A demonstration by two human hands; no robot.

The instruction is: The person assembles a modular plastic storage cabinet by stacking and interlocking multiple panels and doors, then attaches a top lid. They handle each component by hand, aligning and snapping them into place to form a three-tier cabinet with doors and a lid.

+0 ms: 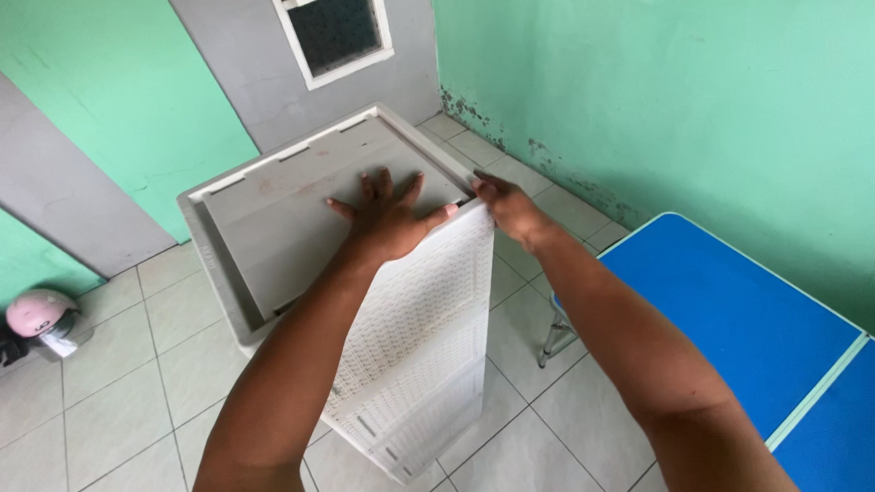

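At the far left of the frame a pink helmet (pixel 40 311) lies on the tiled floor (pixel 126 392). In the middle stands a grey cabinet (pixel 257 225), its top a shallow tray. The left hand (pixel 388 221) lies flat on that top, fingers spread. Just right of it, the right hand (pixel 510 210) grips the top corner, fingers curled over the edge. At lower right is a blue table (pixel 741 320).

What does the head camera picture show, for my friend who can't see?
Two bare hands rest on top of a tall grey plastic cabinet: the left hand lies flat, the right hand grips its edge. A blue table stands nearby on the tiled floor.
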